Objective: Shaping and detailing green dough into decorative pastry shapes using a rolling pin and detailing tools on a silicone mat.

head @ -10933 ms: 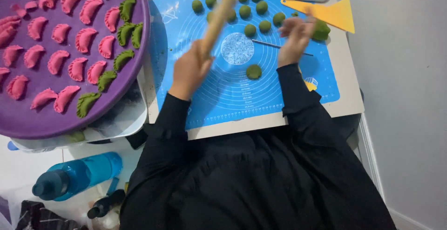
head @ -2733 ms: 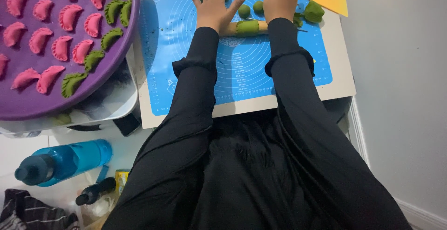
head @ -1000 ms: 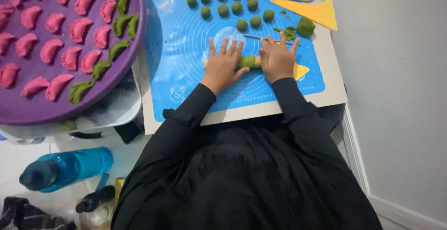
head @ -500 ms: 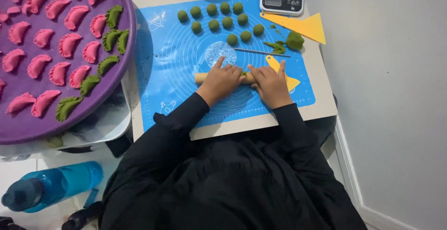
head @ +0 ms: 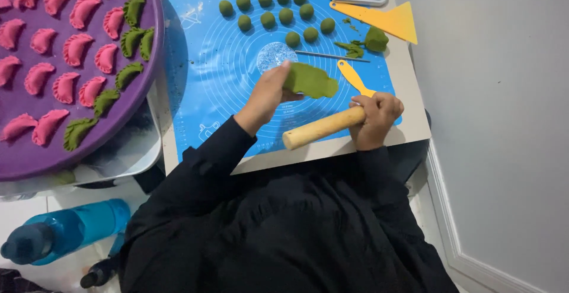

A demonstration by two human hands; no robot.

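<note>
L hand point(head: 267, 94) pinches flat green dough point(head: 309, 80); R hand point(head: 374, 118) clamps rolling pin point(head: 323, 128), axis left-right, slightly tilted.

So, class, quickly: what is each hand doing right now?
Left hand: closed on the flattened green dough piece.
Right hand: closed on the wooden rolling pin.

Smooth wooden rolling pin point(head: 323, 128), matt dough point(head: 311, 81)

Left hand point(head: 268, 94) pinching, right hand point(head: 374, 117) clenched
</note>
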